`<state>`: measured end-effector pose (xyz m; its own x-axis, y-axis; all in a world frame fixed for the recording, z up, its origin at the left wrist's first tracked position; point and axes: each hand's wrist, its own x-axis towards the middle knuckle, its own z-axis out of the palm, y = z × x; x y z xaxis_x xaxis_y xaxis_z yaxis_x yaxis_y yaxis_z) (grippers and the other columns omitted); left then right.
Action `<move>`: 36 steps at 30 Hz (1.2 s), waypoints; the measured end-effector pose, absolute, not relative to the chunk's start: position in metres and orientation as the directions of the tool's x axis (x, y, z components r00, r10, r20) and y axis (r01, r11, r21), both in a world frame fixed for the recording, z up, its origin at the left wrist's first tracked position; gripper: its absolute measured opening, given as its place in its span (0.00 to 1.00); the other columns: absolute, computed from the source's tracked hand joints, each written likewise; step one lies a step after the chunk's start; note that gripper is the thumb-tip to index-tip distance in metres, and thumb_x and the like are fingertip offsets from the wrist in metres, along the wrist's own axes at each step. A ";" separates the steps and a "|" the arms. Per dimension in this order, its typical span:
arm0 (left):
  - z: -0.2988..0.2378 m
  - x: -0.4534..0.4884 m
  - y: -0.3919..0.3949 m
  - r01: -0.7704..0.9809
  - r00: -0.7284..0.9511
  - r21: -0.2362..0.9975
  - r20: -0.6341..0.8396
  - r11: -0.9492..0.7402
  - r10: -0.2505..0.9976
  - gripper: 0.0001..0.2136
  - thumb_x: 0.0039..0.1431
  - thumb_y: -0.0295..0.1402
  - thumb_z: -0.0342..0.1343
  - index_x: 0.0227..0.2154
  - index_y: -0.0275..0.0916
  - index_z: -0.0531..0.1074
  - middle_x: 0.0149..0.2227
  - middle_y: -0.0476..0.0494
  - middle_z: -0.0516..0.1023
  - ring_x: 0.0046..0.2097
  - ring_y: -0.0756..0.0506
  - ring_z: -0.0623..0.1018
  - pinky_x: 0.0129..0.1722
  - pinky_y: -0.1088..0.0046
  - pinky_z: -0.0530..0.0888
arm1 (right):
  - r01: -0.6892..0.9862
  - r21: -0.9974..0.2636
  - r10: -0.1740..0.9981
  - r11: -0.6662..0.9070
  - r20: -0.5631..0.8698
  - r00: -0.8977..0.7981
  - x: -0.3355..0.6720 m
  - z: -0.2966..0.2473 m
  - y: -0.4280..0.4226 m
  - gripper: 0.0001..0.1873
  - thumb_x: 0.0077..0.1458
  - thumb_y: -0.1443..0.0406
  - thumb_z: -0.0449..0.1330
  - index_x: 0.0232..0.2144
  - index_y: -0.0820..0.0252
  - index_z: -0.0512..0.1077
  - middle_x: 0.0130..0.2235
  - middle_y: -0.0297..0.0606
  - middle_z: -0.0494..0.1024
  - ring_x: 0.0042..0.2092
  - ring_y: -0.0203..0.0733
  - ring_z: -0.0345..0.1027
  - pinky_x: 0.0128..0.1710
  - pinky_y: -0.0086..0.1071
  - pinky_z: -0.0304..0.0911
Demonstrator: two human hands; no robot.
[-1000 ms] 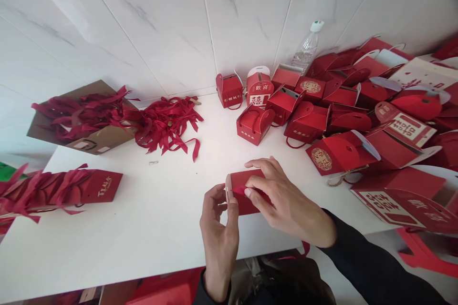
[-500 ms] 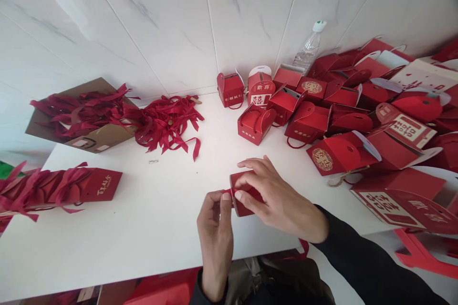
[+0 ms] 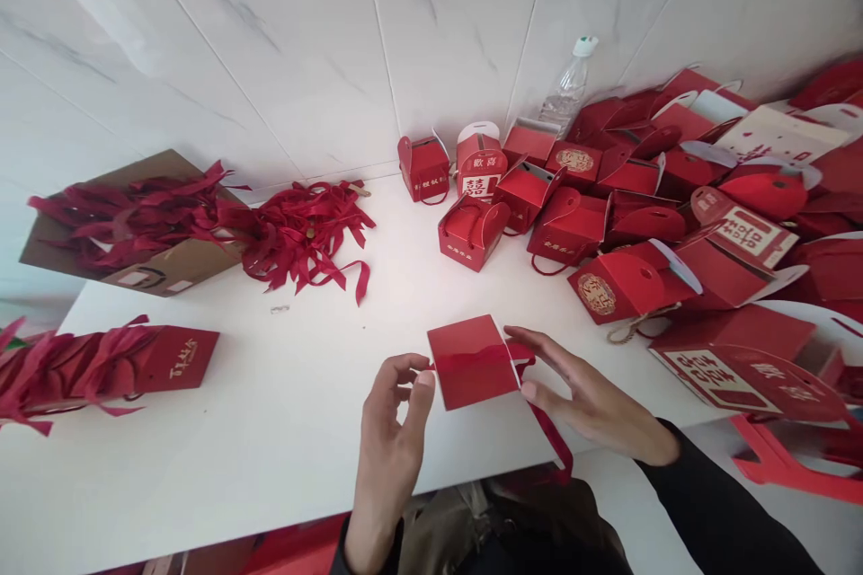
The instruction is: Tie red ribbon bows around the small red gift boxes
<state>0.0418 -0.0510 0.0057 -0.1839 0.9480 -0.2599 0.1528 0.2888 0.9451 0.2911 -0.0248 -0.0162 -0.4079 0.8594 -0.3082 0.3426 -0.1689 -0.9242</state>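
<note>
A small red box [image 3: 472, 373] lies flat on the white table [image 3: 283, 431] near its front edge, with a red ribbon [image 3: 554, 442] drawn across its middle. My left hand [image 3: 391, 418] is at the box's left edge, thumb and forefinger pinched together on the ribbon's end there. My right hand [image 3: 586, 395] is at the box's right edge with fingers loosely extended. The ribbon passes between its thumb and fingers, then hangs over the table edge.
Many folded red gift boxes [image 3: 627, 278] are heaped at the right and back right, with a plastic bottle [image 3: 567, 85] by the tiled wall. Loose red ribbons [image 3: 306, 234] spill from a brown carton [image 3: 168, 265] at back left. A red box [image 3: 172, 359] full of ribbons lies left.
My right hand has come off the top of the box and moved right, so the box now shows flat with the ribbon stretched across it. The left hand stays at its left edge.
</note>
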 end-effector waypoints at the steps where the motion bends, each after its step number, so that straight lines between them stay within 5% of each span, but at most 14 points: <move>1: 0.006 0.045 -0.050 0.158 -0.153 0.950 -0.247 0.270 0.957 0.13 0.63 0.46 0.56 0.36 0.41 0.74 0.37 0.45 0.77 0.38 0.47 0.74 0.37 0.73 0.70 | 0.332 -0.929 0.859 -0.165 -0.301 -0.414 0.290 -0.016 -0.024 0.33 0.64 0.47 0.58 0.66 0.50 0.58 0.64 0.45 0.65 0.65 0.54 0.57 0.64 0.47 0.57; 4: 0.007 0.046 -0.048 0.143 -0.127 0.963 -0.211 0.228 0.969 0.14 0.64 0.46 0.55 0.32 0.40 0.72 0.35 0.46 0.76 0.38 0.47 0.74 0.39 0.72 0.72 | 0.324 -0.933 0.851 -0.157 -0.294 -0.435 0.287 -0.015 -0.020 0.22 0.65 0.49 0.58 0.55 0.52 0.68 0.49 0.40 0.75 0.50 0.49 0.69 0.52 0.40 0.65; 8: 0.004 0.040 -0.050 -0.063 -0.189 0.957 -0.291 0.284 0.938 0.15 0.65 0.47 0.55 0.33 0.39 0.70 0.38 0.44 0.80 0.43 0.44 0.79 0.48 0.65 0.76 | 0.343 -0.916 0.841 -0.209 -0.347 -0.414 0.290 -0.016 -0.018 0.18 0.64 0.47 0.57 0.38 0.55 0.70 0.34 0.32 0.70 0.31 0.38 0.60 0.31 0.31 0.58; 14: 0.005 0.017 -0.046 -0.421 -0.464 0.897 -0.341 0.135 0.817 0.09 0.63 0.38 0.57 0.31 0.39 0.69 0.32 0.47 0.82 0.45 0.42 0.83 0.49 0.56 0.80 | 0.334 -0.917 0.859 -0.219 -0.344 -0.380 0.302 -0.013 -0.013 0.19 0.63 0.48 0.59 0.33 0.56 0.70 0.30 0.30 0.64 0.30 0.37 0.55 0.30 0.31 0.53; 19: 0.025 -0.021 -0.036 -0.441 -0.684 0.897 -0.318 -0.025 0.656 0.08 0.66 0.31 0.51 0.29 0.40 0.69 0.29 0.47 0.82 0.41 0.45 0.83 0.43 0.64 0.82 | 0.224 -0.951 0.921 -0.213 -0.272 -0.281 0.325 -0.006 -0.011 0.16 0.62 0.50 0.63 0.45 0.52 0.73 0.32 0.32 0.67 0.34 0.39 0.62 0.32 0.31 0.61; 24: 0.047 -0.028 -0.025 -0.392 -0.760 0.913 -0.251 -0.116 0.599 0.08 0.66 0.29 0.52 0.29 0.40 0.68 0.26 0.52 0.78 0.35 0.50 0.80 0.41 0.69 0.82 | -0.062 -0.976 0.932 -0.208 -0.179 -0.315 0.340 0.009 -0.011 0.13 0.62 0.52 0.64 0.43 0.50 0.73 0.29 0.30 0.67 0.28 0.36 0.65 0.27 0.30 0.64; 27: 0.062 0.001 -0.020 -0.231 -0.677 0.960 -0.044 -0.156 0.734 0.07 0.67 0.32 0.53 0.31 0.40 0.69 0.25 0.52 0.77 0.31 0.48 0.79 0.37 0.69 0.81 | -0.071 -0.980 0.924 -0.184 -0.148 -0.353 0.316 0.031 -0.006 0.09 0.65 0.54 0.61 0.43 0.48 0.73 0.25 0.25 0.62 0.21 0.30 0.54 0.20 0.25 0.54; 31: 0.091 0.060 -0.014 -0.060 -0.327 0.987 0.122 -0.149 0.937 0.10 0.70 0.39 0.50 0.34 0.41 0.67 0.26 0.51 0.78 0.31 0.49 0.79 0.36 0.71 0.78 | 0.114 -0.993 0.879 -0.029 -0.080 -0.470 0.253 0.059 0.007 0.19 0.64 0.60 0.63 0.56 0.47 0.68 0.27 0.26 0.67 0.28 0.33 0.63 0.29 0.26 0.61; 34: 0.100 0.081 -0.010 0.004 -0.074 0.981 0.192 -0.192 0.979 0.09 0.70 0.40 0.50 0.35 0.42 0.68 0.32 0.47 0.79 0.35 0.48 0.79 0.39 0.70 0.76 | 0.117 -0.990 0.829 0.080 0.001 -0.560 0.223 0.067 0.016 0.08 0.65 0.64 0.60 0.46 0.54 0.73 0.29 0.28 0.73 0.30 0.36 0.67 0.31 0.28 0.63; 36: 0.091 0.077 -0.008 0.031 -0.088 0.972 0.236 -0.234 0.968 0.08 0.71 0.39 0.49 0.42 0.42 0.70 0.38 0.44 0.80 0.41 0.46 0.79 0.45 0.67 0.74 | 0.146 -0.981 0.848 0.131 0.034 -0.529 0.220 0.067 0.021 0.06 0.65 0.65 0.58 0.36 0.57 0.74 0.30 0.30 0.74 0.31 0.37 0.67 0.31 0.29 0.62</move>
<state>0.0767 -0.0076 0.0906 -0.0883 0.9677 0.2361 0.0308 -0.2343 0.9717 0.2203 0.0211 0.0669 -0.5295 0.8476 0.0345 0.1463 0.1312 -0.9805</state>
